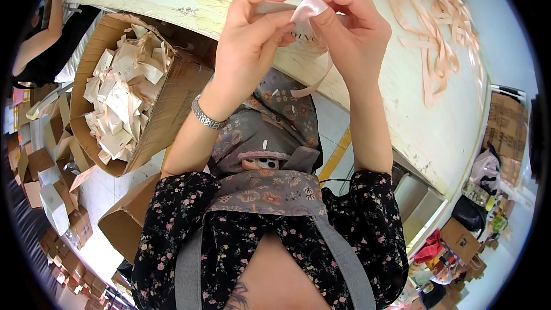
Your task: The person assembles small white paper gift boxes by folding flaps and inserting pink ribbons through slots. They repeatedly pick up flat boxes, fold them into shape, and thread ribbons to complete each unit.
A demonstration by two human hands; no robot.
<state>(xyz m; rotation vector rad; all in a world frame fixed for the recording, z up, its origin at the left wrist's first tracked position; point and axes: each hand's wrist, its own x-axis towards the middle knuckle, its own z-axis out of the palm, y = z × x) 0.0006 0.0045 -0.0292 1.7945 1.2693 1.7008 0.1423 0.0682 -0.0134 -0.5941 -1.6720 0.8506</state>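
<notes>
Your left fingers (274,22) and right fingers (328,23) pinch the pink ribbon (310,8); likely light, soft and slippery, best held at its fold.

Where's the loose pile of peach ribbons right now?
In the head view, the loose pile of peach ribbons lies at the upper right, on the pale tabletop, to the right of the person's right hand.

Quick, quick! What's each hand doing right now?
Left hand: closed, fingertips pinching the pink ribbon.
Right hand: closed, holding the same ribbon between thumb and fingers.
</notes>
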